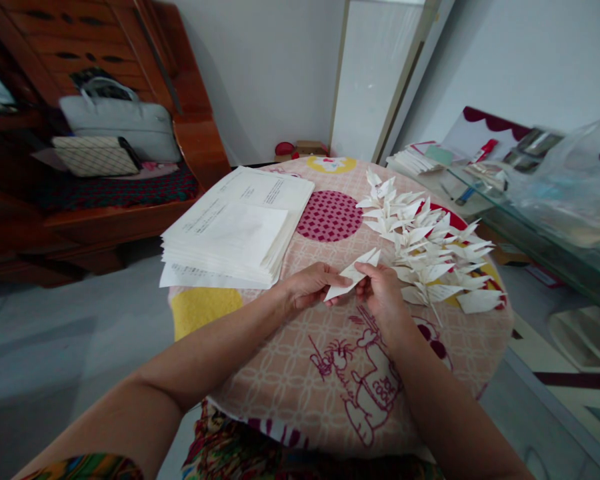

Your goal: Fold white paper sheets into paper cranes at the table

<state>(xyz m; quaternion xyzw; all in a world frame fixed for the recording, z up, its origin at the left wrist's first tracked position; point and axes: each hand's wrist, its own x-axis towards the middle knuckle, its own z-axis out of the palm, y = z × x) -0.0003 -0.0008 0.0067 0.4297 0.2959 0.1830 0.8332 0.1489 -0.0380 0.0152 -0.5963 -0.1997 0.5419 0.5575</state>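
Observation:
Between my two hands, just above the tablecloth, is a folded piece of white paper (351, 272), narrow and pointed at its ends. My left hand (313, 285) pinches its near left part, thumb on top. At its right side my right hand (380, 287) grips it too, thumb pressed on the upper face. Some of the fingers under the paper are hidden. Right beside my right hand lies a cluster of folded paper cranes (420, 233), wings spread. To the left sits a thick stack of printed paper sheets (220, 247), with a smaller blank stack on top.
A patterned cloth covers the round table (290, 373). On the right stands a glass shelf (530, 247) bearing a plastic bag (560, 180) and papers. A wooden bench (130, 220) with a grey handbag (125, 120) is at the far left.

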